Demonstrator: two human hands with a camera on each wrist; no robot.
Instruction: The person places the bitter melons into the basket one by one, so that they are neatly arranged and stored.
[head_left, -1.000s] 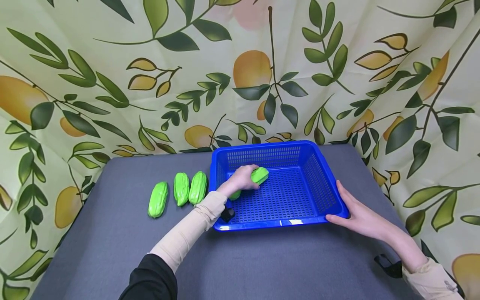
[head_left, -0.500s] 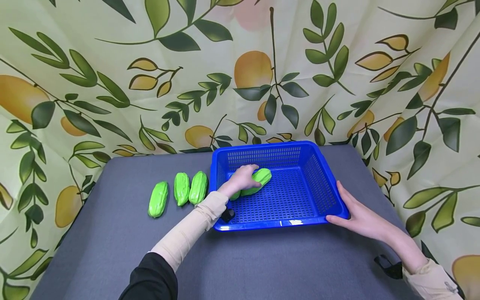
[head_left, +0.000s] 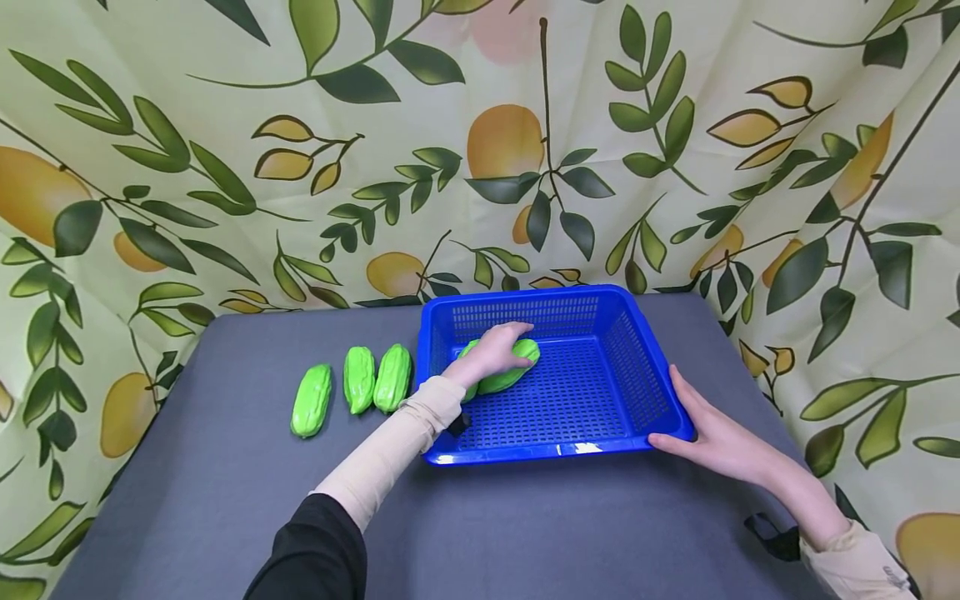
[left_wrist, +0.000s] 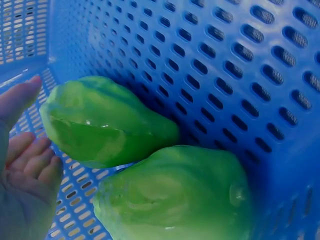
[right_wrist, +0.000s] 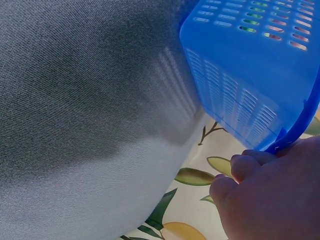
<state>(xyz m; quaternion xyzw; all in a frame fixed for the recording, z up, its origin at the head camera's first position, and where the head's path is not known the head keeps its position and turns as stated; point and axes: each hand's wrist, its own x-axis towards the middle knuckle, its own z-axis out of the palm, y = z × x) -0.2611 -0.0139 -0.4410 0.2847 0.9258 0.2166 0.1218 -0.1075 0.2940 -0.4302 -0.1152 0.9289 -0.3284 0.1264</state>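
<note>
A blue plastic basket (head_left: 525,455) with slotted walls stands on the grey table. Inside, toward its left end, lie two green ridged gourds (head_left: 512,379), side by side and partly covered by my left hand (head_left: 491,352) in the head view. The left wrist view shows that hand with its fingers apart from the nearer gourd (left_wrist: 100,120), holding nothing; the other gourd (left_wrist: 175,200) lies against it. My right hand (head_left: 708,433) grips the basket's front right corner, thumb on the front rim. In the right wrist view its fingers (right_wrist: 245,167) curl under the rim.
Left of the basket, three more green gourds lie on the grey table (head_left: 225,467): one gourd (head_left: 311,402) apart, two others (head_left: 360,381) close together. A leaf-and-fruit patterned cloth (head_left: 420,192) rises behind and at both sides.
My left hand has let go of the gourd, which now lies in the basket, and its fingers have loosened. The right hand stays on the corner; the head view shifts slightly.
</note>
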